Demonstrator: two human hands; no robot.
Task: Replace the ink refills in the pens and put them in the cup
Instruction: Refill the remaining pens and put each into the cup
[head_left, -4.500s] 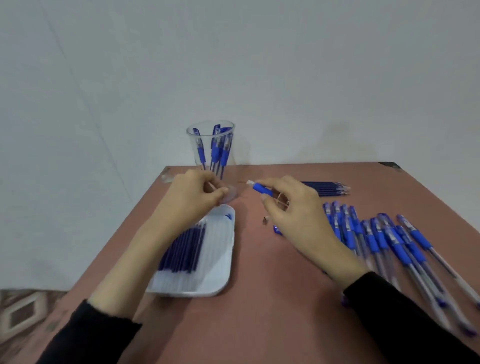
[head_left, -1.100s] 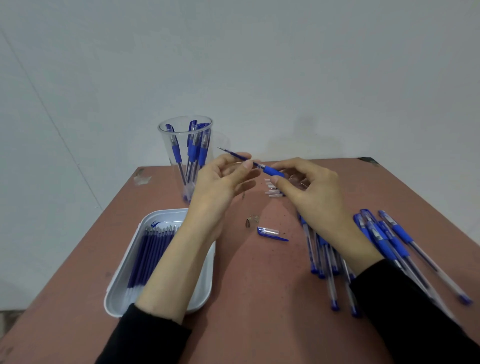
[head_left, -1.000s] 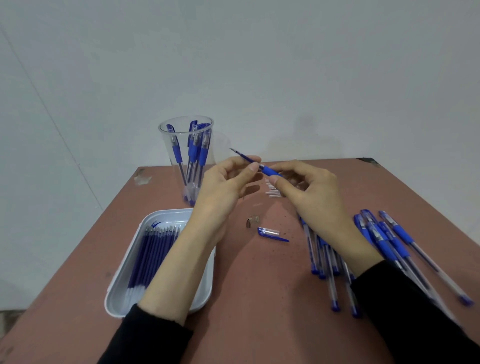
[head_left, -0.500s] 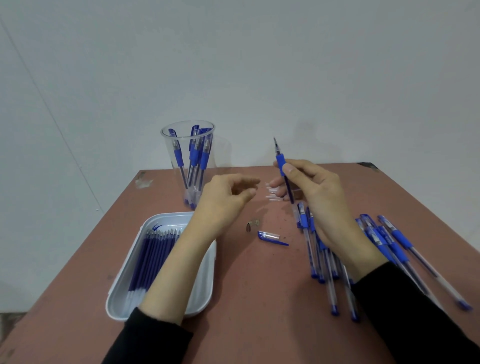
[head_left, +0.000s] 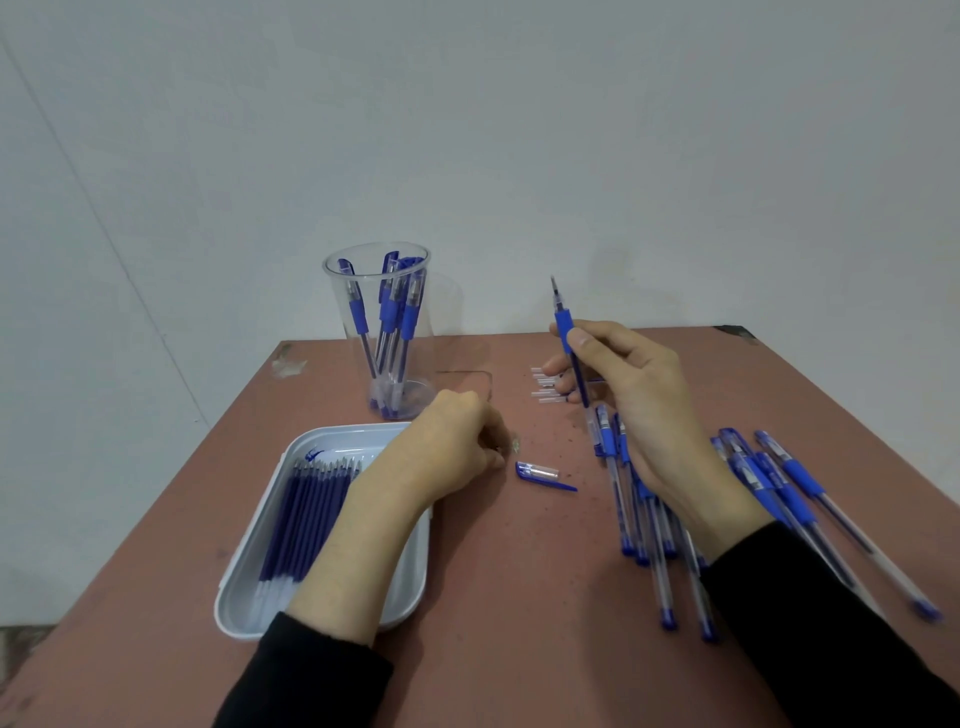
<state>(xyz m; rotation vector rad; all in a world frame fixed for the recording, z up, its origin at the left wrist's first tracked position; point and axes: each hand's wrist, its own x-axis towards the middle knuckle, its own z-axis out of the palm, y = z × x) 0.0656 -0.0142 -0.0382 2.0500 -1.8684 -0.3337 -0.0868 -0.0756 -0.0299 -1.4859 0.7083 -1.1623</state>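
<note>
Pen in right hand (upright)

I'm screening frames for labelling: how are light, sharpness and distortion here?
Head view: soft, even light, only faint shadows beside the left hand; the held pen and clear cup read sharp, little glare; wide-angle stretch toward the edges, where the lying pens smear slightly.

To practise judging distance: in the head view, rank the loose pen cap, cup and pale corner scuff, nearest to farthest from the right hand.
1. Loose pen cap, just left of the right hand.
2. Cup, farther left, at the back.
3. Pale scuff, far left corner.
</note>
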